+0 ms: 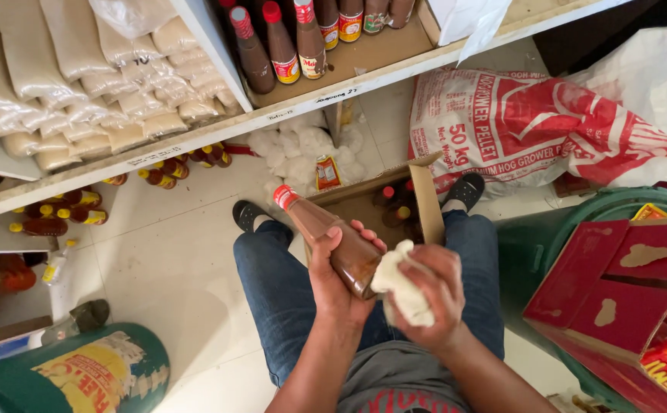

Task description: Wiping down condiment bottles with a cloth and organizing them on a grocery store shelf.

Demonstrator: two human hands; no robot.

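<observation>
My left hand grips a brown sauce bottle with a red cap, tilted so the cap points up and left. My right hand presses a crumpled white cloth against the bottle's lower end. Both hands are over my lap, above my jeans. Between my feet stands an open cardboard box holding a few more red-capped bottles.
A white shelf ahead carries a row of sauce bottles and stacked clear bags of grain. More bottles lie under it. A red-and-white feed sack lies right, a red carton on a green drum near right, another green drum lower left.
</observation>
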